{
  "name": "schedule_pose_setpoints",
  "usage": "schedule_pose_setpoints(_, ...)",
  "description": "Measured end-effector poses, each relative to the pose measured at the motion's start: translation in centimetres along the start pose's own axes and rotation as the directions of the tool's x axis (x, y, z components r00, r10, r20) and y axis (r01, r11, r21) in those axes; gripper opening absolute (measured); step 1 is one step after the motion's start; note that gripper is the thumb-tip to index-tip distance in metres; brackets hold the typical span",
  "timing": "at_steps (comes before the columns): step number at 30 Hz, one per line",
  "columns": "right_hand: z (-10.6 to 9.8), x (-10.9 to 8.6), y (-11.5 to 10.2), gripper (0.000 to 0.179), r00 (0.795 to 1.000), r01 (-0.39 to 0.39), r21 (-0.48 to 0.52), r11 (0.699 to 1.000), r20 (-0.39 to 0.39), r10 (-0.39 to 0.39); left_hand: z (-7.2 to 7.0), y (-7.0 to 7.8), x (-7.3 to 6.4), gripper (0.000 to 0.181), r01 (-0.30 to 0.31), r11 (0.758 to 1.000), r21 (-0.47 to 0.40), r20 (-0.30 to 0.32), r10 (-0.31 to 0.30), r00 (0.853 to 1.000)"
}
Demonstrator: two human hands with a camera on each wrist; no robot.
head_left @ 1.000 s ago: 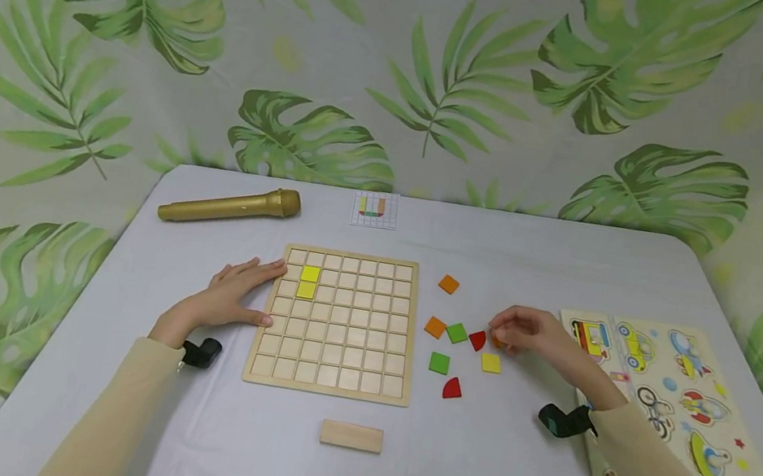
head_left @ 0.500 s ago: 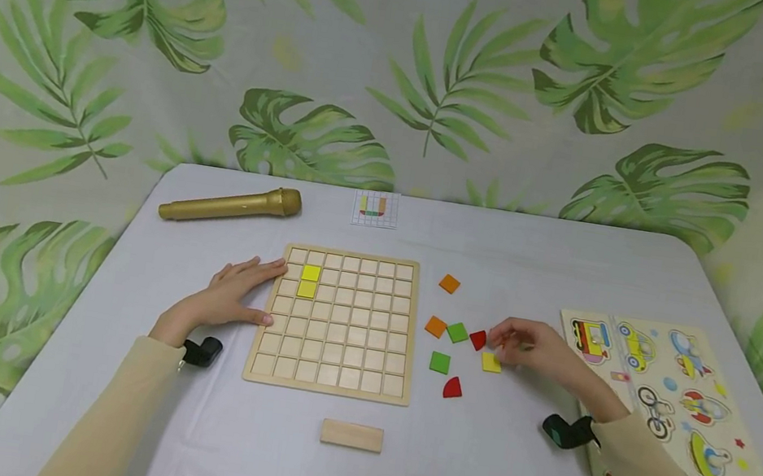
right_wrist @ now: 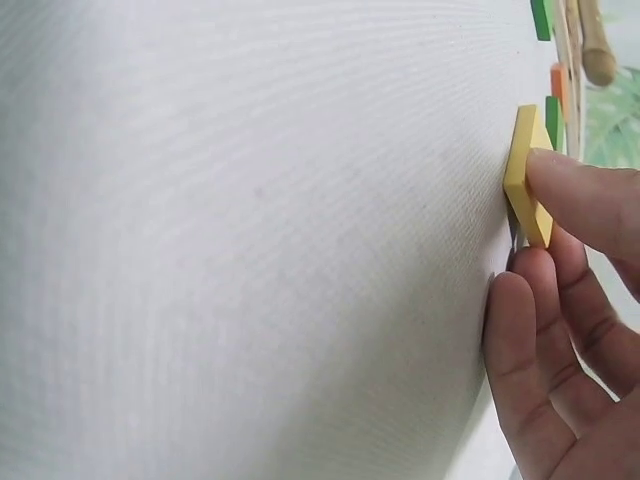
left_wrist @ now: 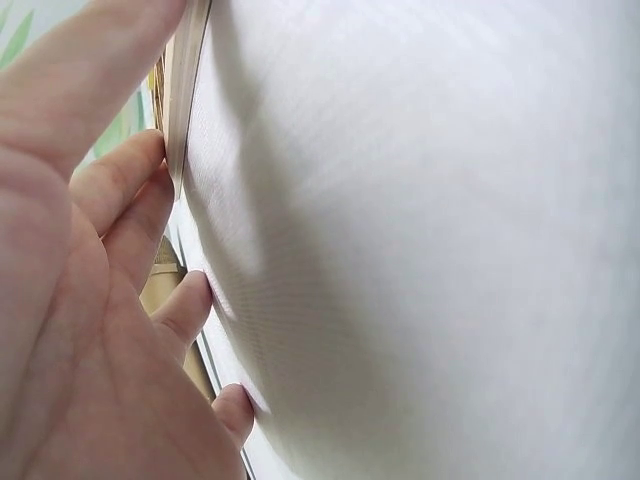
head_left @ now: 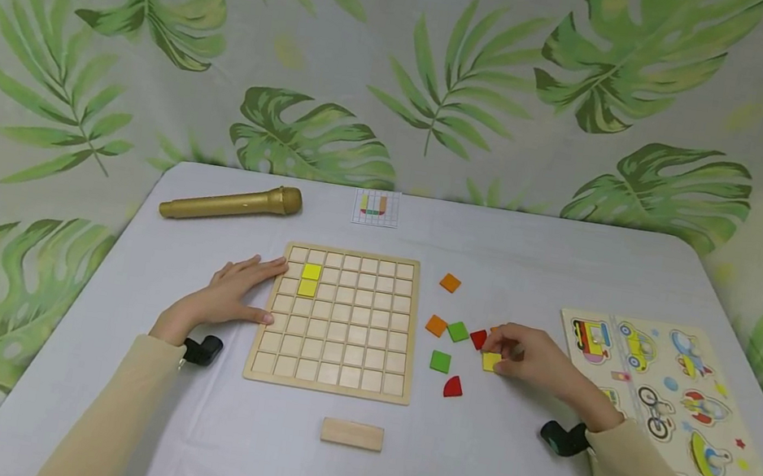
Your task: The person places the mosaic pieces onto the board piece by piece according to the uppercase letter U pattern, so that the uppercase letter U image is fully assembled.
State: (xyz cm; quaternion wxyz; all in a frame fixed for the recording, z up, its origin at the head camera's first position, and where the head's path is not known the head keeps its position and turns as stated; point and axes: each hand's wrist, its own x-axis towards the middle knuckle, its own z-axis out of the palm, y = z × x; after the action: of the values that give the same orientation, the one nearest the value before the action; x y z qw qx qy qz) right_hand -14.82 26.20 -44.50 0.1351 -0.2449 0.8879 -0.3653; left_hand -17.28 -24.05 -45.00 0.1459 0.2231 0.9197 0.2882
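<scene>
My left hand (head_left: 226, 301) rests at the left edge of a wooden grid board (head_left: 329, 391), fingers spread, with thumb and fingertips touching its rim. Two yellow square tiles (head_left: 308, 280) lie in the board's second column, one below the other. Over on the right, my right hand (head_left: 533, 359) pinches a loose yellow square tile (right_wrist: 522, 170); the thumb lies on its face and the fingertips are at its edge. Close by are a red quarter-round tile (head_left: 477, 339) and an orange tile (head_left: 495, 331) mostly hidden by the fingers.
More loose tiles lie right of the board: orange (head_left: 450, 283), green (head_left: 440, 361) and red (head_left: 453, 386). A wooden block (head_left: 352, 434) is in front, a gold microphone (head_left: 231, 204) and a pattern card (head_left: 376, 208) behind. A picture puzzle board (head_left: 683, 398) lies under the right forearm.
My right hand has moved slightly toward me, from the orange tile beside the red piece to the loose yellow tile, and its fingers have closed there. The left hand stays put.
</scene>
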Motion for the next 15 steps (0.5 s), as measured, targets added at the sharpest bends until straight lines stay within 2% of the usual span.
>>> schedule_pose_setpoints(6, 0.08, 0.27, -0.27, 0.024, 0.999, -0.052, 0.021, 0.998, 0.019, 0.051, -0.02, 0.0, -0.07, 0.089, -0.004, 1.0, -0.004, -0.002, 0.004, 1.0)
schedule_pose_setpoints(11, -0.13, 0.48, -0.3, 0.02, 0.994, -0.097, 0.112, 0.989, 0.064, 0.09, -0.05, 0.03, -0.13, 0.089, -0.005, 1.0, -0.002, -0.003, 0.005, 1.0)
schedule_pose_setpoints(15, -0.49, 0.87, -0.06, 0.017, 0.991, -0.104, 0.186, 0.977, 0.104, 0.086, -0.01, -0.02, -0.11, 0.089, -0.005, 1.0, -0.007, -0.001, 0.005, 1.0)
